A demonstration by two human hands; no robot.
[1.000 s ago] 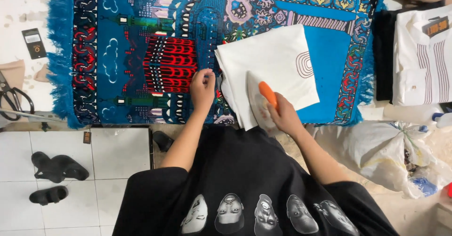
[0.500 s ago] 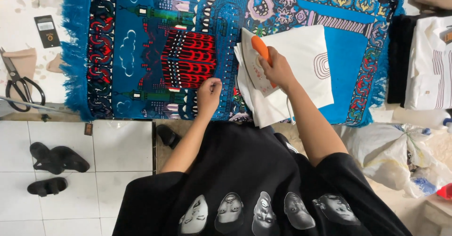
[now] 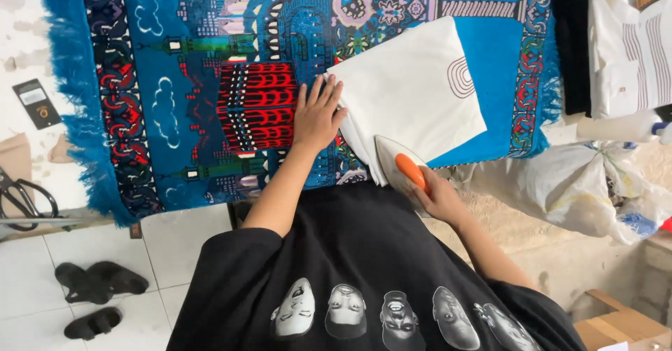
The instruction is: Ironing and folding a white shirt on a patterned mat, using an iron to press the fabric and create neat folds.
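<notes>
Spread over a pale work surface, a blue patterned rug [image 3: 175, 113] with a fringed edge serves as the pad, and everything else sits relative to it. A folded white garment [image 3: 413, 99] lies on the rug's right half, its long axis running diagonally from the near-left corner up to the far right, with a small arc motif near its right edge.

The person's left hand [image 3: 318, 113] rests flat on the rug with fingers spread, fingertips touching the garment's left edge. The right hand [image 3: 437, 197] is closed around the orange handle of a white iron [image 3: 399, 169], which sits at the garment's near corner, at the rug's near border, tip pointing away from the person. So the cloth lies ahead of and to the far side of the iron, and the left hand pins its nearer side.

Off the rug's right border lie a folded striped white shirt [image 3: 630, 43] and a plastic bag [image 3: 588, 183]; off its left, scissors [image 3: 21, 197] and black sandals [image 3: 94, 284] on the tiled floor.
</notes>
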